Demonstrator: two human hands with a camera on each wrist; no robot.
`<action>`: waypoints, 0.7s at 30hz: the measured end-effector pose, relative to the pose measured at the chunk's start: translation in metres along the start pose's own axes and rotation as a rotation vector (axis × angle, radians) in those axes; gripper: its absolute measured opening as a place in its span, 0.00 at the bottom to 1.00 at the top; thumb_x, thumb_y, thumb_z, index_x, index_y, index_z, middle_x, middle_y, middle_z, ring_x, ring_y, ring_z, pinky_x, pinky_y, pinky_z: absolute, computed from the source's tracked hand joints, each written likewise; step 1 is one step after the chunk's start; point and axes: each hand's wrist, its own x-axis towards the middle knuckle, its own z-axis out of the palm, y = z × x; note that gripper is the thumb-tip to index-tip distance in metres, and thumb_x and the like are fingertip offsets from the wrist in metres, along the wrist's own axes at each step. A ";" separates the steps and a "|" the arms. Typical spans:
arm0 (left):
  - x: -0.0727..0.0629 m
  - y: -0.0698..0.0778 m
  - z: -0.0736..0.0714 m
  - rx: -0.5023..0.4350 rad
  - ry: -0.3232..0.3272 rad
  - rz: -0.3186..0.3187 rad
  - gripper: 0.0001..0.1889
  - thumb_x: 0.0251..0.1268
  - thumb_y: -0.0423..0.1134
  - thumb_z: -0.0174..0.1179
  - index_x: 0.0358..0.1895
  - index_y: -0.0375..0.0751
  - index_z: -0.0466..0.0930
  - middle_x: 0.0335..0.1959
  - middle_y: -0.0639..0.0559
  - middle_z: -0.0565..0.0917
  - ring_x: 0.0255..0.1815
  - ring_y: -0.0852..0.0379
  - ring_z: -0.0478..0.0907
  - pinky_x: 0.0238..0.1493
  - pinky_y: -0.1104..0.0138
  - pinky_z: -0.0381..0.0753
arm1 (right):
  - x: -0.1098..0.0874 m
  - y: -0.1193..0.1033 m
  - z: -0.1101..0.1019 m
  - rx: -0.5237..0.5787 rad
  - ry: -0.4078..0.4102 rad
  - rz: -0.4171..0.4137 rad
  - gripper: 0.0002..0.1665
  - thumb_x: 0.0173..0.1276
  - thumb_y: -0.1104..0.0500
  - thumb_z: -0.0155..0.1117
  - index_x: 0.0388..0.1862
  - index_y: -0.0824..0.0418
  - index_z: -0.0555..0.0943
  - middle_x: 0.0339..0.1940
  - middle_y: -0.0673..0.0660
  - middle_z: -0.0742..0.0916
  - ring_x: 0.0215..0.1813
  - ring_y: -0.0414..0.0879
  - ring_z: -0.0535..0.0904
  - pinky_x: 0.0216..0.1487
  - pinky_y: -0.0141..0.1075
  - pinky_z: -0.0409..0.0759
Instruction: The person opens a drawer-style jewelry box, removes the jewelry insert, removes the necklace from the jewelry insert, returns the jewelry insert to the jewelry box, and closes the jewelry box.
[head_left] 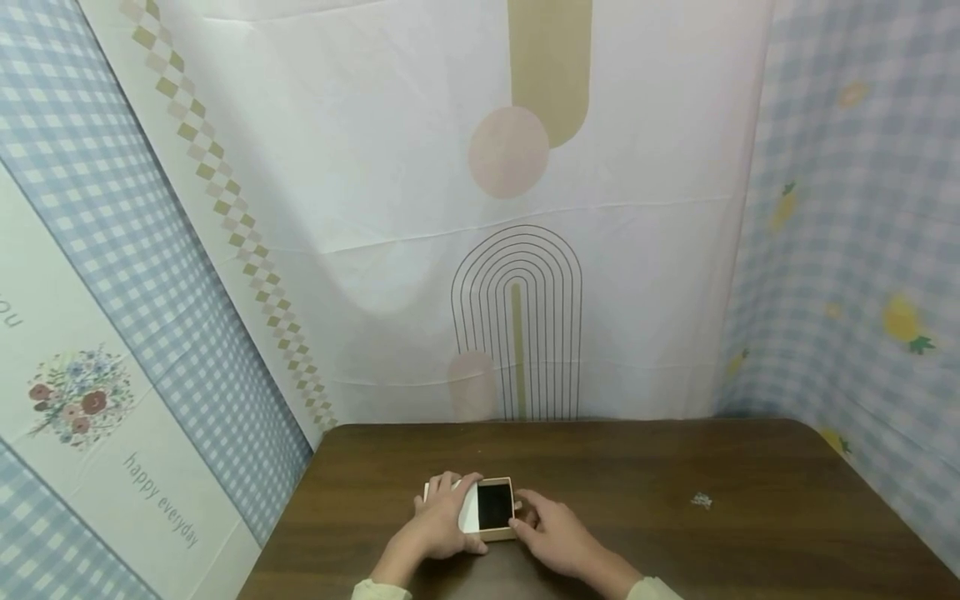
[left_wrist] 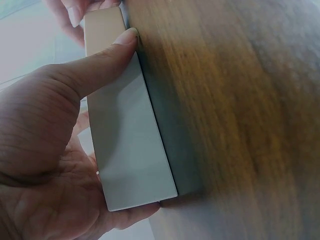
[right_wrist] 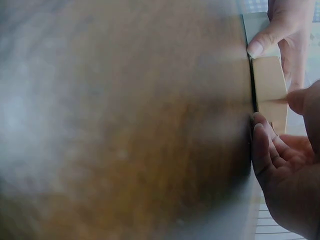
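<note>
A small slide-out box lies on the table, its white sleeve (head_left: 470,511) partly off a tan inner tray (head_left: 498,537) with a black inside (head_left: 494,507). My left hand (head_left: 441,523) grips the sleeve from above, thumb along the near side and fingers over the far side. In the left wrist view, the thumb's tip reaches the seam where the white sleeve (left_wrist: 131,135) meets the tan tray (left_wrist: 104,30). At the tray's right end, my right hand (head_left: 555,533) holds the tray with its thumb and curled fingers. Its fingertips are partly hidden in the head view.
The dark brown wooden table (head_left: 600,458) has rounded back corners. On its right side lies a small cluster of clear or silvery bits (head_left: 701,500), too small to make out. A white patterned cloth (head_left: 645,292) hangs behind, with blue checked cloths (head_left: 862,250) at both sides.
</note>
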 end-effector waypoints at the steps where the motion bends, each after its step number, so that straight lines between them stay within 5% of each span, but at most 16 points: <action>1: 0.000 0.000 0.000 0.002 0.003 0.001 0.55 0.41 0.54 0.87 0.78 0.54 0.68 0.69 0.39 0.73 0.72 0.36 0.67 0.60 0.31 0.70 | 0.000 0.002 0.000 0.005 -0.012 0.001 0.37 0.78 0.47 0.66 0.75 0.69 0.73 0.32 0.45 0.86 0.28 0.33 0.77 0.30 0.30 0.77; 21: 0.000 -0.001 0.000 -0.008 0.006 0.003 0.55 0.39 0.53 0.87 0.77 0.54 0.69 0.67 0.41 0.74 0.70 0.38 0.67 0.59 0.33 0.69 | 0.003 -0.001 -0.007 0.062 -0.131 0.024 0.37 0.81 0.51 0.64 0.75 0.77 0.70 0.34 0.50 0.84 0.29 0.36 0.75 0.30 0.31 0.74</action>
